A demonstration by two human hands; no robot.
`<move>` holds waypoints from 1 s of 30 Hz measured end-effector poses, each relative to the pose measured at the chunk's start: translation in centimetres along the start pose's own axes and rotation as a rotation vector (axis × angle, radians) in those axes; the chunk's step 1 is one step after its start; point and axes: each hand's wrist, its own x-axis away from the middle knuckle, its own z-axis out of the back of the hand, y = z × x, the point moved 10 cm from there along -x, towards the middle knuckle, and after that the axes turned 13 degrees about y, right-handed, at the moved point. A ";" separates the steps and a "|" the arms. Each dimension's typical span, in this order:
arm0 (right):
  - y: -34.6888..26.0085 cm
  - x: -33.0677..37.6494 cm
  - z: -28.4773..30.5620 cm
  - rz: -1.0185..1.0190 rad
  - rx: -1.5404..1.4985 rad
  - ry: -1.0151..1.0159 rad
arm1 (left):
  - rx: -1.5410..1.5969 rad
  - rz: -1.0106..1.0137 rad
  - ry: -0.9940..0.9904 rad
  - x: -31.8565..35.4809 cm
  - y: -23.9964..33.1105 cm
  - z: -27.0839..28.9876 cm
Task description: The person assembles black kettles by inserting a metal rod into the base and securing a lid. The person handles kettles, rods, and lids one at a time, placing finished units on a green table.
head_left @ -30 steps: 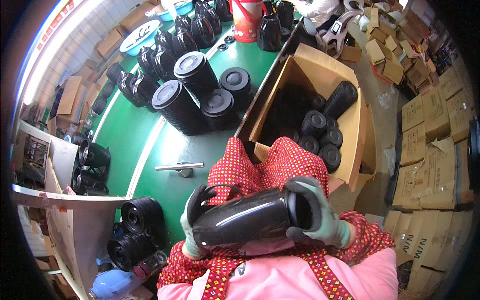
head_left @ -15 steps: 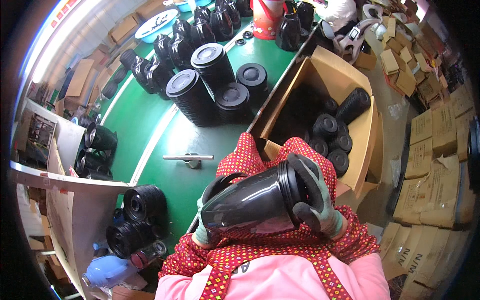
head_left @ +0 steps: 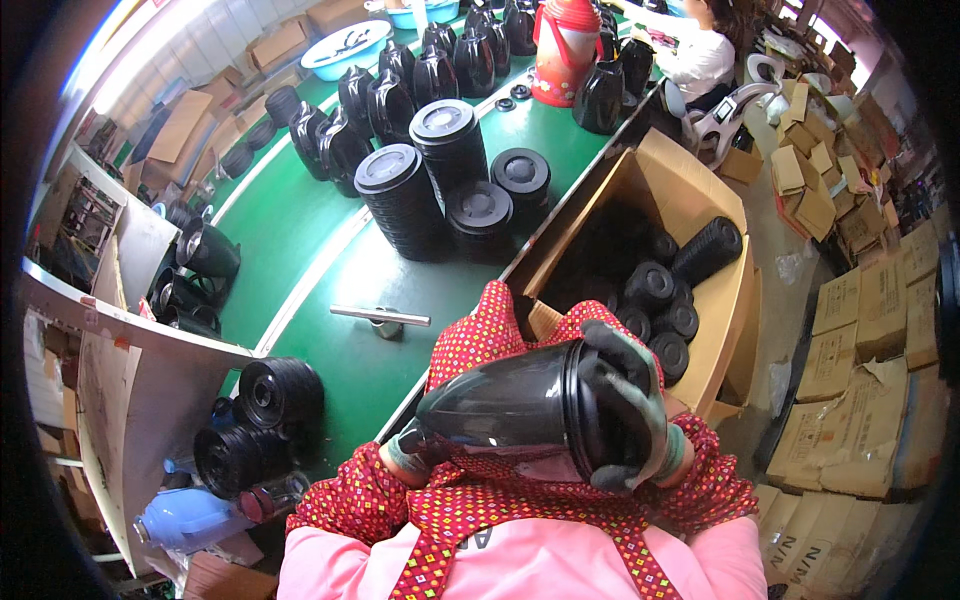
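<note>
A glossy black jug lies on its side across my lap, its narrow end to the left and its wide ringed end to the right. My left hand is at the narrow end, holding the jug; its fingers are mostly hidden by the jug. Over the wide end, my right hand, in a grey-and-green glove, has its fingers wrapped round the black ringed rim. Beyond the jug, a metal T-shaped handle stands on the green table.
Stacks of black round lids stand mid-table, with several upright black jugs behind. At right, an open cardboard box holds black ringed parts. A red flask stands far back, near a person in white. A blue bottle lies lower left.
My right hand's fingers have closed further round the wide end, with the thumb moved lower. The view has shifted, and a person in white now shows at the back.
</note>
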 end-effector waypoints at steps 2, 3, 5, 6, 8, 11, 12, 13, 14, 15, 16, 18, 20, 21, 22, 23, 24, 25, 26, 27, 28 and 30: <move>2.3 0.3 0.7 -0.190 -0.028 0.082 | -0.127 -0.075 0.051 -0.2 4.2 -1.8; 4.5 1.5 1.1 -0.491 -0.207 0.210 | -0.241 -0.133 0.103 -0.3 8.5 -4.1; 6.9 3.2 -0.4 -0.958 -0.517 0.399 | -0.551 -0.660 0.336 1.4 16.3 -6.0; 8.5 5.0 -1.2 -1.164 -0.613 0.371 | -0.644 -0.806 0.438 2.7 18.4 -6.6; 10.9 8.0 -3.1 -1.567 -0.829 0.300 | -1.079 -1.162 0.140 4.2 20.9 -10.0; 8.4 5.6 -1.7 -1.378 -0.798 0.111 | -0.908 -0.958 0.314 3.6 20.9 -8.7; 7.5 4.4 -1.1 -1.231 -0.810 0.026 | -0.715 -0.804 0.401 2.8 20.3 -7.1; 10.5 6.5 1.8 -0.912 -0.371 0.040 | -0.502 -0.582 0.375 0.8 17.8 -4.8; 7.7 3.8 1.9 -0.607 -0.201 -0.003 | -0.283 -0.371 0.404 -0.7 14.8 -2.0; 4.6 1.5 2.4 -0.309 -0.008 0.018 | -0.463 -0.436 0.260 -1.3 13.6 -2.0; 2.2 0.6 2.0 0.009 0.098 0.012 | -0.641 -0.497 0.110 -1.5 12.7 -2.7; 2.2 1.8 0.2 0.019 -0.177 0.080 | -0.569 -0.404 0.003 -1.7 11.7 -4.5; 5.3 1.9 0.3 -0.368 -0.418 0.272 | -0.270 -0.318 0.212 -1.7 12.3 -2.5; 6.9 2.6 -0.4 -0.728 -0.556 0.334 | -0.492 -0.546 0.273 0.4 16.8 -5.0; 8.6 4.0 -1.6 -0.975 -0.687 0.309 | -0.771 -0.763 0.165 1.5 19.6 -7.8; 9.8 5.6 -2.7 -1.250 -0.830 0.323 | -1.011 -1.020 0.096 3.1 22.4 -10.4; 10.3 6.9 -3.7 -1.518 -0.943 0.361 | -1.146 -1.214 -0.063 4.2 22.8 -12.2; 9.7 7.3 -4.1 -1.657 -0.951 0.360 | -1.243 -1.419 -0.232 5.5 22.9 -13.5; 10.2 7.5 -3.7 -1.576 -0.854 0.295 | -1.096 -1.198 -0.075 4.3 23.2 -12.4; 10.8 8.0 -3.2 -1.492 -0.756 0.244 | -0.946 -0.974 0.073 3.3 22.2 -10.6; 13.1 10.6 -1.7 -1.179 -0.568 0.167 | -0.785 -0.755 0.194 1.8 20.8 -8.6; 7.7 5.1 -0.7 -0.622 -0.331 0.142 | -0.292 -0.275 0.281 -1.7 14.2 -2.1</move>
